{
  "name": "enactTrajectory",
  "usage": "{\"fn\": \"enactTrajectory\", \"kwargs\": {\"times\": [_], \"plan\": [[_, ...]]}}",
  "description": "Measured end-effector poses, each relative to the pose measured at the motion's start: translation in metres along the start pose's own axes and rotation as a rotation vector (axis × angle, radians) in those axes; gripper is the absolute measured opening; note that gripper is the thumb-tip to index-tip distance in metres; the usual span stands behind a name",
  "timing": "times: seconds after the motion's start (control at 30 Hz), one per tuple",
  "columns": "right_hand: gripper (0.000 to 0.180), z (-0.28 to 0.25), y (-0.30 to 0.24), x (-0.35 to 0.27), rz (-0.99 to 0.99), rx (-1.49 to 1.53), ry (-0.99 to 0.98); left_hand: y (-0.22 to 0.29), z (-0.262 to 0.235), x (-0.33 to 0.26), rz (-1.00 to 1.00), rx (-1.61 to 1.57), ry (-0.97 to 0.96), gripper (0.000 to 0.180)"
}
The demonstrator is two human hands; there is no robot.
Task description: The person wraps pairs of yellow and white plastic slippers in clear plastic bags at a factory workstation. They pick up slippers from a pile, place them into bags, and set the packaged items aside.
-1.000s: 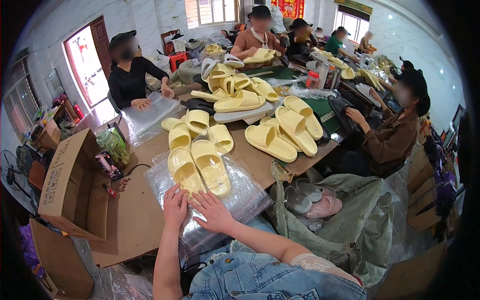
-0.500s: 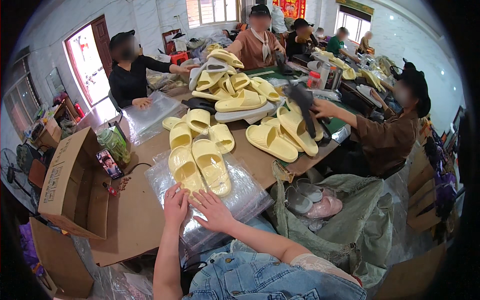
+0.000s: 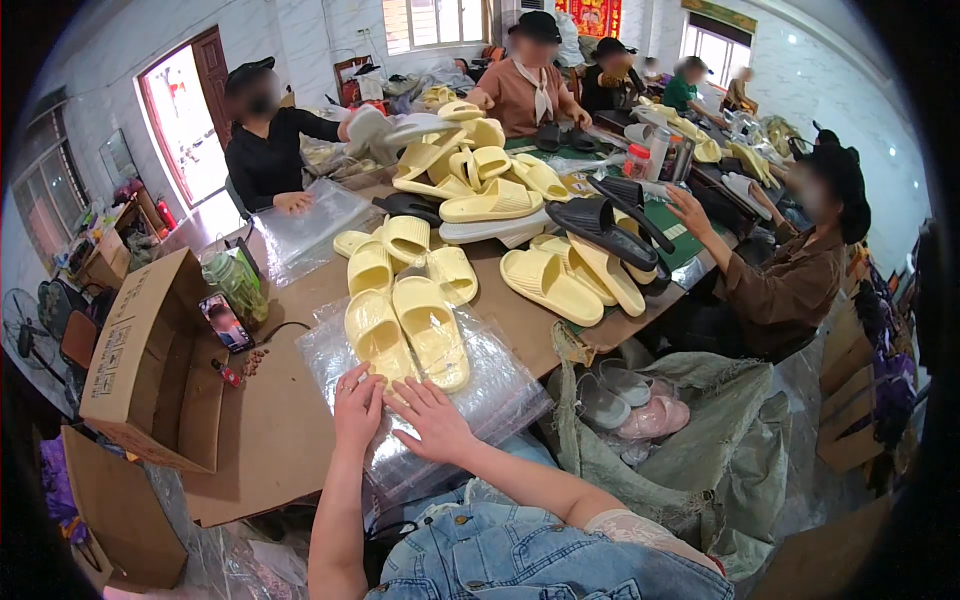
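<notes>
A pair of pale yellow slide sandals [image 3: 432,325] lies toes away from me, apparently inside a clear plastic bag [image 3: 490,370] on top of a stack of such bags. My left hand [image 3: 357,408] rests at the heel of the left slide, fingers stretched forward onto the plastic. My right hand [image 3: 437,422] lies flat with its fingers spread, the tips near the heel of the right slide. More loose yellow slides [image 3: 367,268] lie just beyond the pair.
A heap of yellow and grey slides [image 3: 490,205] covers the table's middle, with black slides [image 3: 600,232] at right. An open cardboard box [image 3: 145,370], a phone [image 3: 225,322] and a jar [image 3: 232,280] stand left. A sack of shoes [image 3: 690,470] sits right. Co-workers surround the table.
The co-worker at right has let go of the black slides, now lying on the yellow ones. At far left, a co-worker's hand has moved with grey slides. My hands stay by the pair.
</notes>
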State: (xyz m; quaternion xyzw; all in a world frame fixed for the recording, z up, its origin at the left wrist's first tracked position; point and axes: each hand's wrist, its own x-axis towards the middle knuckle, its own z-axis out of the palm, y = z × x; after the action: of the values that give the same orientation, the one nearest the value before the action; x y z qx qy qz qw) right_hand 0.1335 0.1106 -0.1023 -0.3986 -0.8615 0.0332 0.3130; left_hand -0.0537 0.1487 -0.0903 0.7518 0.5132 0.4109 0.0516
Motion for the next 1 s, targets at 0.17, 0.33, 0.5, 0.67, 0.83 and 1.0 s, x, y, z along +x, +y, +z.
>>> {"fn": "enactTrajectory", "kwargs": {"times": [0.17,0.33,0.5,0.67,0.83,1.0], "plan": [[0.066,0.0021,0.0006,0.0004,0.016,-0.018,-0.03,-0.0007,-0.0002,0.0007,0.009,0.01,0.005,0.017],[0.066,0.0029,0.0001,-0.0009,0.021,-0.02,-0.024,-0.0033,0.0027,-0.0003,0.018,-0.014,0.02,0.017],[0.065,0.0021,-0.0004,-0.0003,0.02,-0.031,-0.035,-0.0032,0.0019,-0.0004,0.005,0.015,0.002,0.017],[0.064,0.0018,-0.0003,0.0005,0.017,-0.028,-0.022,-0.0008,0.0007,-0.0004,-0.001,-0.005,0.011,0.017],[0.064,0.0029,-0.0001,0.0008,0.013,-0.023,-0.011,-0.0014,0.0003,0.0002,-0.003,0.018,0.005,0.017],[0.064,-0.0001,-0.0012,0.001,0.015,-0.019,-0.011,-0.003,0.0021,0.0,-0.003,-0.002,0.012,0.017]]}}
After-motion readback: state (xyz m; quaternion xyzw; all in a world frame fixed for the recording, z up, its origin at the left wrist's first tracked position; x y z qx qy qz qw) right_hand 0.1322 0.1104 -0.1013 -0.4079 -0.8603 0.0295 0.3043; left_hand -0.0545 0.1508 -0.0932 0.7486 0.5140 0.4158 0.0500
